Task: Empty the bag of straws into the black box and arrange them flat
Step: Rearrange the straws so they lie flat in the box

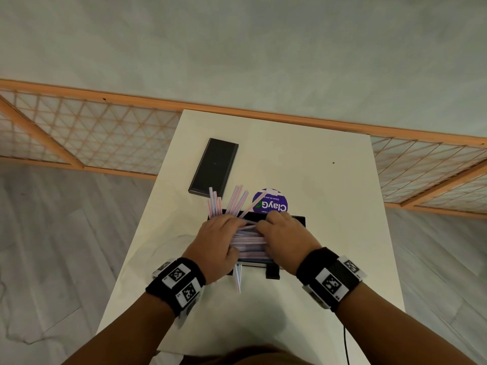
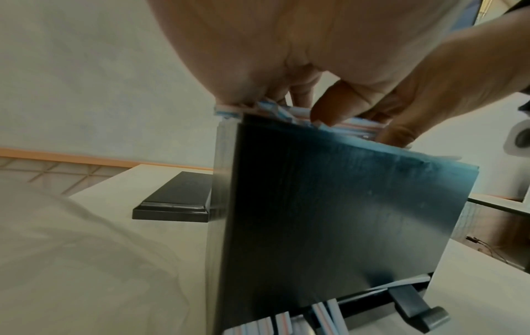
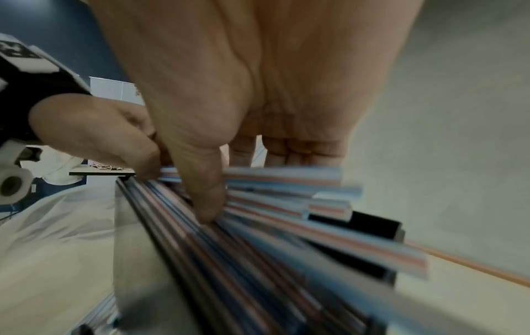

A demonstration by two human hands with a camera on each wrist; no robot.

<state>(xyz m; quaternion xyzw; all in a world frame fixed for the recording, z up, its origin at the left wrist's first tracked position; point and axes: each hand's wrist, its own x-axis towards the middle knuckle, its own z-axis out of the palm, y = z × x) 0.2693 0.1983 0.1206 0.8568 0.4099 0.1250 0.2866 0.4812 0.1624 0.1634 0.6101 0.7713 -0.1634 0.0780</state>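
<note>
Lying crosswise between both hands, the striped straws fill the black box; left hand and right hand press them with curled fingers; strays fan beyond the far-left corner, nearer the left.

The head view looks steeply down over the white rectangular worktop. Both wrist views sit close against the glossy black box, facing each other across its striped paper straws.

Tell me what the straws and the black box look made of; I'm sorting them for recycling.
Straws: likely thin plastic, white with red and blue stripes, smooth, slightly glossy. Black box: looks like rigid plastic or acrylic, its smooth dark wall giving soft reflections; can't be certain.
</note>
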